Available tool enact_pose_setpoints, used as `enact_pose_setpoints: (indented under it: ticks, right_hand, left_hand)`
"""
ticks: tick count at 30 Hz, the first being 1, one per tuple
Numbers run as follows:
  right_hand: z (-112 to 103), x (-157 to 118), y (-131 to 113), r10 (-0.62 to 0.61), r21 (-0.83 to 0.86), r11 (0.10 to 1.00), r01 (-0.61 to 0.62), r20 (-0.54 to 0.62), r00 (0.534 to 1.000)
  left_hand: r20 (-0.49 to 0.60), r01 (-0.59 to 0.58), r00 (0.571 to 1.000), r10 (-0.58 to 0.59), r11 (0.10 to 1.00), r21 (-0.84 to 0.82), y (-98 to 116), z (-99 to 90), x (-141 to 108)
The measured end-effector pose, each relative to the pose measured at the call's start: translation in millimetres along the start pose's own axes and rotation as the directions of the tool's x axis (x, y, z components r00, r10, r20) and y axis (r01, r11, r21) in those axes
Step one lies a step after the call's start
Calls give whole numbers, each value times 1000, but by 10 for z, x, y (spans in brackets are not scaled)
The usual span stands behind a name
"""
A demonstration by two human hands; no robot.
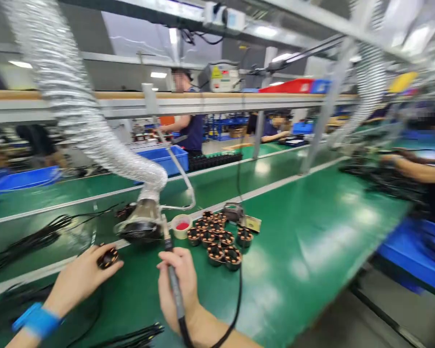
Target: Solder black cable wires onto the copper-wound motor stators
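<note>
Between the thumb and fingers of my left hand (88,268) is a motor stator (108,257), a dark ring with copper windings. A blue band circles that wrist. My right hand (181,285) grips a soldering iron (173,278) like a pen, its tip pointing up and away, close to the fume hood (141,222). From the handle's lower end a black cable loops to the right. Several more stators (215,232) stand in a cluster on the green mat, right of a tape roll (181,226) with a red centre. Behind them sits a soldering iron stand (233,211).
A silver duct (94,135) drops into the hood. Black wire bundles lie at the left (39,237) and at the front edge (141,336). Metal posts (326,101) and a shelf rail (202,102) cross ahead. Other people work across the bench and at the right.
</note>
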State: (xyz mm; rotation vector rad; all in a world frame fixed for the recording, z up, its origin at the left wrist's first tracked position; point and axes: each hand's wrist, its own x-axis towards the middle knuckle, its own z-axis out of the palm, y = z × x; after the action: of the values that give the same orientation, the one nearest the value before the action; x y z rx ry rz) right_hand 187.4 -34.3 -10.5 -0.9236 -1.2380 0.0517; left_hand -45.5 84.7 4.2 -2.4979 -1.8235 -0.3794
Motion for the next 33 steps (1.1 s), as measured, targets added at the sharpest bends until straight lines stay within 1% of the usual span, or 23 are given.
enact_pose_setpoints:
  ticks: [2,3,5,7,9,11,13,15,18,20,23,25,27,29,30,33]
  right_hand:
    - [-19,33,7,6,48,999,-8,35,999]
    - [-23,47,13,0,61,998,-4,55,998]
    - [-28,68,23,-16,80,997,9,75,997]
    - [-36,84,24,-32,80,996,25,86,996]
    - [-45,96,16,-43,63,997,38,86,995]
    - [-54,103,0,-56,38,998,53,69,996]
    - [-56,103,-14,-59,22,998,58,52,997]
    - [-51,97,-12,-59,20,998,58,40,997]
    - [-39,80,21,-58,19,998,57,21,998]
    - [-35,62,44,-52,4,999,52,12,999]
    - [-31,33,59,-36,-24,999,36,5,999]
    - [-29,15,59,-29,-31,999,29,8,1000]
    - [-29,3,59,-30,-34,999,30,12,999]
    - [-32,-2,63,-37,-39,999,38,15,999]
    - [-35,-1,67,-43,-39,998,43,18,999]
    - [-53,15,73,-51,-22,998,52,41,998]
  left_hand:
    - [-2,68,998,-68,996,58,-104,-199,125]
    - [-21,119,993,-117,989,92,-157,-284,204]
    - [-60,176,984,-170,974,141,-260,-418,378]
    - [-104,191,979,-176,968,161,-339,-512,570]
    - [-134,175,979,-153,970,169,-381,-578,782]
    - [-136,144,983,-121,975,172,-388,-618,1015]
    - [-118,102,990,-81,978,182,-372,-620,1268]
    - [-102,48,994,-28,979,198,-343,-574,1529]
    - [-66,-38,996,52,980,196,-276,-417,1872]
    - [-1,-89,996,90,982,168,-221,-266,2011]
    - [101,-137,987,124,980,144,-138,-2,2049]
    - [145,-154,980,133,978,141,-96,161,1993]
    - [166,-164,976,141,977,136,-83,269,1917]
    - [155,-160,978,138,978,135,-109,292,1851]
    - [135,-150,982,132,979,137,-139,268,1824]
    - [105,-124,989,107,978,169,-298,71,1722]
